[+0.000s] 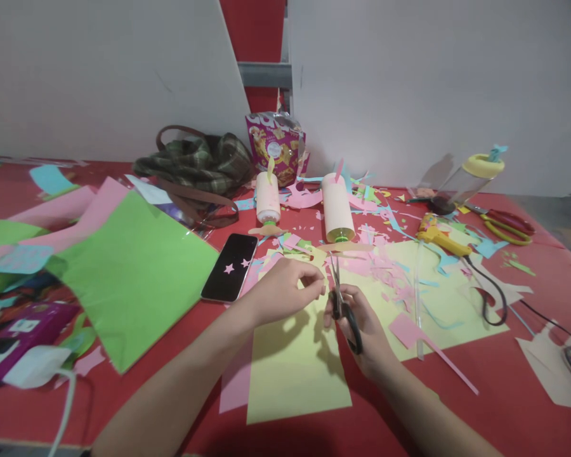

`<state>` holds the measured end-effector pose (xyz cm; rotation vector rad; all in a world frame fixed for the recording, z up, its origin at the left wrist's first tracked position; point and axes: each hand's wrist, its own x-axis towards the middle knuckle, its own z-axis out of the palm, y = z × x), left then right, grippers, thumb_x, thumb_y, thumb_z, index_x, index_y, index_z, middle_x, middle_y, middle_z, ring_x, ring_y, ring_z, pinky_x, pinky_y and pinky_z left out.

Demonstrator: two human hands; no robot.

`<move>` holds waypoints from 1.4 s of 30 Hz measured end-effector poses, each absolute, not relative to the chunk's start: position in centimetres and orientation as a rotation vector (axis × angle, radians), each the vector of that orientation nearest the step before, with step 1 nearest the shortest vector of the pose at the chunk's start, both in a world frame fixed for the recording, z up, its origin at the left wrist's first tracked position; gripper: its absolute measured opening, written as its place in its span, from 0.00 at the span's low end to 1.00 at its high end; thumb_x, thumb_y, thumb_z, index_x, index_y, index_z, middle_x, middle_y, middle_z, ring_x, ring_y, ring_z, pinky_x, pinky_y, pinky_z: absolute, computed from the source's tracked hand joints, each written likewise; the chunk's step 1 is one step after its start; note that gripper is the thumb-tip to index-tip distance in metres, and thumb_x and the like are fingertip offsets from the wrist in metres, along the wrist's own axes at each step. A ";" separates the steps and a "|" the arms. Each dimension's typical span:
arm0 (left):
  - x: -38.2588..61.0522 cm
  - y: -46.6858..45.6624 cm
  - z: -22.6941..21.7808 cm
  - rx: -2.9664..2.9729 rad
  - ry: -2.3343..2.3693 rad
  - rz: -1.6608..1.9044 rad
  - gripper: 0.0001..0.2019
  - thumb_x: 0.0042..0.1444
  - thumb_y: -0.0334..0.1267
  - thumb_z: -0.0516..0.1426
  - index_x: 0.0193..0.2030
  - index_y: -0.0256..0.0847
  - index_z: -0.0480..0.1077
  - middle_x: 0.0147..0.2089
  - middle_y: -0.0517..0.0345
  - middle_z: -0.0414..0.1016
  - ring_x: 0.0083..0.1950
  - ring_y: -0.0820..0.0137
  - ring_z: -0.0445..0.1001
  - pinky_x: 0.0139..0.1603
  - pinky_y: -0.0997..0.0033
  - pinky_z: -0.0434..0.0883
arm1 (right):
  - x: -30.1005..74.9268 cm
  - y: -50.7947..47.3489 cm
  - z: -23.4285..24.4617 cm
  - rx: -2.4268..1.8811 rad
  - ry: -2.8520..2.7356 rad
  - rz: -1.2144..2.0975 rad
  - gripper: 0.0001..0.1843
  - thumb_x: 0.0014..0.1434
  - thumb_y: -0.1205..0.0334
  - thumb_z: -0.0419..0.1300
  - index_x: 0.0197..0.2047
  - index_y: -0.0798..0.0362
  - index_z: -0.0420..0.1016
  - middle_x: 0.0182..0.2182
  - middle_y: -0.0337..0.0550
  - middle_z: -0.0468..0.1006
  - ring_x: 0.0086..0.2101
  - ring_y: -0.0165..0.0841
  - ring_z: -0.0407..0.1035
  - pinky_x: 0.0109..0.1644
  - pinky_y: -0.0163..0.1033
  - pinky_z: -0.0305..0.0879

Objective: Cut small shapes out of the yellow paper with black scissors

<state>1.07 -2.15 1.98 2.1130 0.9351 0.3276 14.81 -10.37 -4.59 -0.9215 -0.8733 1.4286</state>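
Note:
My right hand [361, 324] grips black-handled scissors [345, 314], their narrow blades pointing away from me. Just left of them, my left hand [290, 287] is closed with thumb and fingertips together; whatever it may hold is too small to make out. Both hands are over a pale yellow paper sheet [297, 381], which overlaps a pink sheet [235, 377]. A dark phone [229, 270] lies left of my left hand, with small pink paper stars [229, 268] on its screen. Beyond the hands, two paper-wrapped bottles [339, 206] [268, 197] lie with paper fins and strips attached.
Paper scraps [390, 279] litter the red table [190, 355]. A yellow glue gun [442, 238], red-handled scissors [509, 222] and a clear bottle piece [464, 184] are at right. Green paper [137, 273], a purple box [33, 333] and a white charger [38, 366] occupy the left. A snack bag [276, 146] and plaid bag [200, 162] stand behind.

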 end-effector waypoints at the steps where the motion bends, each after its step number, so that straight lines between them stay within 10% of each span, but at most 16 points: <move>1: 1.1 -2.2 1.9 2.136 0.910 0.298 0.10 0.49 0.32 0.46 0.22 0.36 0.66 0.23 0.62 0.67 0.26 0.76 0.63 0.27 0.79 0.58 | 14.8 -10.3 -4.5 -0.933 -0.852 1.397 0.18 0.44 0.56 0.62 0.38 0.47 0.60 0.27 0.36 0.65 0.26 0.29 0.62 0.30 0.36 0.58; 14: 1.6 -3.0 1.1 2.349 0.610 0.060 0.10 0.46 0.27 0.47 0.22 0.34 0.68 0.17 0.63 0.63 0.20 0.79 0.57 0.24 0.79 0.53 | 14.8 -10.3 -4.6 -1.032 -0.776 1.307 0.20 0.40 0.71 0.63 0.35 0.46 0.60 0.27 0.33 0.66 0.27 0.27 0.62 0.31 0.33 0.60; 42: 2.1 -3.0 0.8 2.266 0.632 0.181 0.11 0.49 0.30 0.46 0.19 0.35 0.63 0.17 0.65 0.57 0.20 0.80 0.56 0.23 0.80 0.54 | 14.9 -10.3 -4.7 -1.043 -0.748 1.238 0.17 0.43 0.68 0.63 0.34 0.46 0.60 0.28 0.34 0.65 0.27 0.27 0.61 0.29 0.33 0.57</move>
